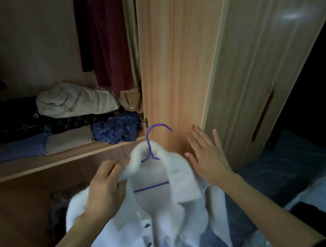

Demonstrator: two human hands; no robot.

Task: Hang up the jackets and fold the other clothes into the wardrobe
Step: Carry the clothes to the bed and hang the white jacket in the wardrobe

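On the far left, the wardrobe shelf (68, 158) carries the clothes already folded: a dark stack (14, 118), a cream bundle (76, 101) laid on top, a beige piece (69, 141) and a blue patterned piece (115, 128) at the front edge. They sit flat because this compartment takes what does not go on the rail. Above them hang a dark red garment (107, 42) and a pale one (131, 39), pushed against the wooden side panel (175, 68), which leaves free room to their left.

Lower down, the left hand (104, 187) pinches the collar of the white jacket (156, 197), fingers curled around the fluffy edge. It probably grips there to keep the jacket from slipping off the purple hanger (154, 141), whose hook stands up out of the neck while its bar shows inside the open front. The jacket sits in front of the wardrobe, below shelf level, not yet on the rail.

To the right, the right hand (207, 154) is spread, fingers straight and apart, holding nothing, just beside the collar and close to the panel; whether it touches the wood I cannot tell. It seems placed to settle the collar or take the hook. Further right stands the pale wardrobe door (262, 71), and a blue bed cover (267, 182) lies below.
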